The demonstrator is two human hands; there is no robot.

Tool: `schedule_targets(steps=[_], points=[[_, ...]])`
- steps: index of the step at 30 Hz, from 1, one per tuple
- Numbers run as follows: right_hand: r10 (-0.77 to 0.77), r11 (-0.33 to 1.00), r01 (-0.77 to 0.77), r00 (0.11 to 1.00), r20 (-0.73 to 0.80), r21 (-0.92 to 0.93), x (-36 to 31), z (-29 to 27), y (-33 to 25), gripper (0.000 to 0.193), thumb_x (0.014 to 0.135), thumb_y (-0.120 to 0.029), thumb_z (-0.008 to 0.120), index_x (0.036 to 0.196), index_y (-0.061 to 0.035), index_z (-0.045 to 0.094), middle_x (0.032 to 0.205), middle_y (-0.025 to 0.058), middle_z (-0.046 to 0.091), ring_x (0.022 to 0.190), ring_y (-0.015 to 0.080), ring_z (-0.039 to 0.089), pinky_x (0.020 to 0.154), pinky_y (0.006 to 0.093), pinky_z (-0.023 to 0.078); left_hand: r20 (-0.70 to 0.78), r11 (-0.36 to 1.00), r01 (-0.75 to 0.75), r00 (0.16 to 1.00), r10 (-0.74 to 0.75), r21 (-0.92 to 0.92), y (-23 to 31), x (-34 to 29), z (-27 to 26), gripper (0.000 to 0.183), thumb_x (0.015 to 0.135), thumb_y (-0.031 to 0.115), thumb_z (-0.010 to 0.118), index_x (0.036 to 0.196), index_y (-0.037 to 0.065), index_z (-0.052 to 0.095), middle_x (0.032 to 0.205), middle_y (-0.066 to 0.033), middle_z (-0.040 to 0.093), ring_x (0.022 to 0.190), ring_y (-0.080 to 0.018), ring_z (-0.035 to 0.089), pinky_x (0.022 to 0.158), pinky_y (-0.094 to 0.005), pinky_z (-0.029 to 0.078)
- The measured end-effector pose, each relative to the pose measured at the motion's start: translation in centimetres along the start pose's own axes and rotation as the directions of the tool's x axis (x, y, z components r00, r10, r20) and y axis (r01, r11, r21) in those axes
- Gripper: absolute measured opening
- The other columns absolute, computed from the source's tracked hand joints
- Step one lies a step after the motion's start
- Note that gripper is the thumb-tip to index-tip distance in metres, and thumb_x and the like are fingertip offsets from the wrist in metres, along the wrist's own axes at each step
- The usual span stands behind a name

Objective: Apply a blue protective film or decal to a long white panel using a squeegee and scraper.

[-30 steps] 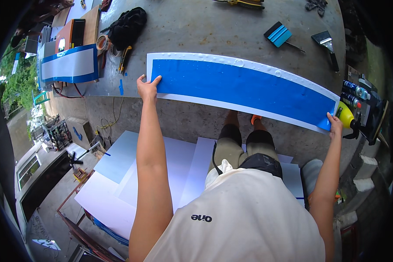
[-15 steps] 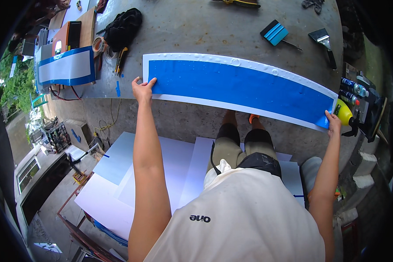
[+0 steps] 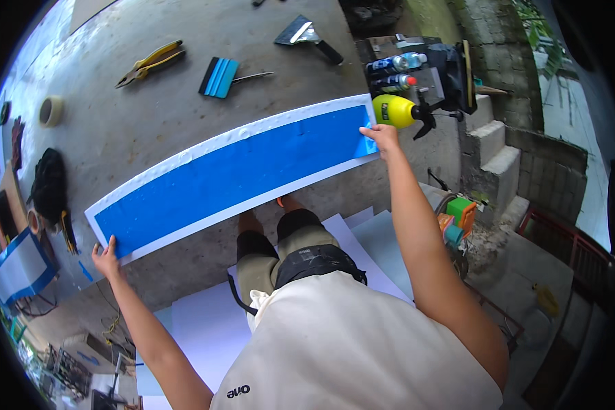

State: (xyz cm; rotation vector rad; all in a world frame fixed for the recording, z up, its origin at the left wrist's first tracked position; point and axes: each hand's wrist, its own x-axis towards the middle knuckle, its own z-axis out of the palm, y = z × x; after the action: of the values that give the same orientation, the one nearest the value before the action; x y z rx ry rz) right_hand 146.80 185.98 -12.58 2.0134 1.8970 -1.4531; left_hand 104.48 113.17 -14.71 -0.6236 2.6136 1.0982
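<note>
A long, gently curved sheet (image 3: 239,160), blue with a white border, spans the front of the grey metal table (image 3: 150,116). Small bubbles run along its far white strip. My left hand (image 3: 105,257) pinches the sheet's left end, thumb on top at the near corner. At the other end, my right hand (image 3: 384,139) grips the right edge with its thumb over the blue face. Fingers of both hands are partly hidden under the sheet. Just beyond the right hand sits a yellow spray bottle (image 3: 394,111) with a black nozzle head.
Farther back on the table lie a blue squeegee (image 3: 219,77), a wide scraper (image 3: 307,37), yellow-handled pliers (image 3: 150,63) and a tape roll (image 3: 50,111). Black cloth (image 3: 49,186) and a utility knife (image 3: 68,231) are at left. Spray cans (image 3: 389,66) stand right; white sheets (image 3: 205,321) lie behind me.
My view has swung to the right, so the table and tools appear farther left and tilted. Both hands keep hold of the same sheet ends.
</note>
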Motion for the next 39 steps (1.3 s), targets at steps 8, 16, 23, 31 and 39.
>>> schedule_targets(steps=[8,16,23,31,39], points=[[0.006,0.999,-0.007,1.0,0.02,0.035,-0.8,-0.4,-1.1,0.025,0.079,-0.016,0.082,0.091,0.001,0.069,0.085,0.0071,0.071,0.073,0.0134,0.065,0.068,0.029,0.053,0.003,0.999,0.044,0.999,-0.044,0.009,1.0,-0.9,0.5,0.093,0.068,0.024,0.092,0.14,0.001,0.037,0.116,-0.0228,0.063,0.101,-0.0276,0.064,0.087,-0.0414,0.053],[-0.028,1.0,0.028,0.999,0.036,0.012,-0.3,-1.3,-1.0,0.026,0.077,-0.016,0.083,0.09,0.0016,0.069,0.083,0.0077,0.069,0.072,0.0133,0.062,0.065,0.0289,0.05,-0.005,0.997,0.032,0.999,-0.032,0.077,1.3,-0.9,0.5,0.095,0.069,0.024,0.091,0.141,0.0,0.035,0.115,-0.024,0.063,0.101,-0.028,0.064,0.087,-0.0409,0.053],[0.005,0.994,-0.004,1.0,0.015,-0.109,0.0,-1.6,-0.8,0.027,0.075,-0.019,0.084,0.086,0.0005,0.07,0.079,0.0069,0.068,0.064,0.0129,0.058,0.057,0.0288,0.045,0.022,1.0,0.008,1.0,-0.008,0.019,1.2,-0.8,0.4,0.093,0.069,0.022,0.091,0.139,-0.002,0.035,0.113,-0.0266,0.063,0.098,-0.0282,0.065,0.087,-0.0402,0.054],[0.033,0.999,-0.032,0.999,0.011,-0.041,-0.5,-1.3,-1.3,0.021,0.079,-0.016,0.082,0.087,0.0007,0.07,0.082,0.0082,0.07,0.069,0.0142,0.063,0.064,0.0291,0.051,0.014,1.0,0.012,1.0,-0.012,0.004,0.7,-0.5,0.3,0.09,0.069,0.02,0.091,0.138,-0.002,0.037,0.116,-0.0293,0.063,0.102,-0.0293,0.065,0.088,-0.0396,0.054],[0.011,1.0,-0.011,1.0,0.011,-0.01,-0.7,-1.6,-1.5,0.022,0.08,-0.016,0.081,0.088,0.0017,0.071,0.083,0.0083,0.07,0.07,0.0137,0.063,0.066,0.0289,0.052,0.019,0.999,0.009,1.0,-0.008,-0.035,1.2,-1.2,0.5,0.086,0.071,0.016,0.09,0.137,-0.001,0.038,0.117,-0.0309,0.062,0.101,-0.0302,0.065,0.088,-0.0396,0.055]])
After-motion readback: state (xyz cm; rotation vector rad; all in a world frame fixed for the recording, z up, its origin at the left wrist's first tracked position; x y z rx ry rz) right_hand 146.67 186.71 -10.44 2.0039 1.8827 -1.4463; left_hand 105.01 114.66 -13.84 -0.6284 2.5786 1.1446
